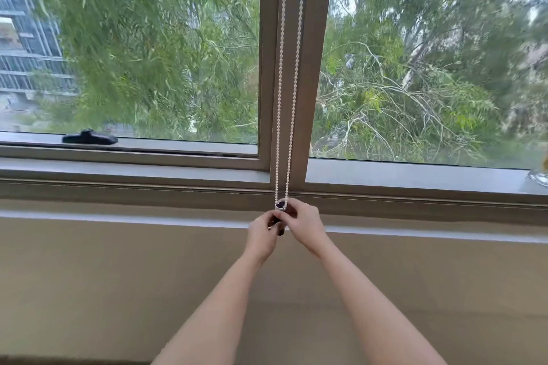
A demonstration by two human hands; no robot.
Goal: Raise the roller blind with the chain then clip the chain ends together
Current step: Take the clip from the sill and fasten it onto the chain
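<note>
A white bead chain (285, 92) hangs as two strands down the middle window post (314, 68), reaching just below the sill. At its bottom loop sits a small dark clip (280, 207). My left hand (262, 234) and my right hand (302, 224) meet there, fingers pinched on the clip and the chain's lower end. The fingers hide most of the clip. The roller blind itself is out of view above the frame.
A black window handle (89, 137) lies on the left pane's lower frame. The grey sill (415, 175) runs across, with a beige wall (118, 290) below. A shiny object (539, 176) sits at the sill's far right. Trees fill the glass.
</note>
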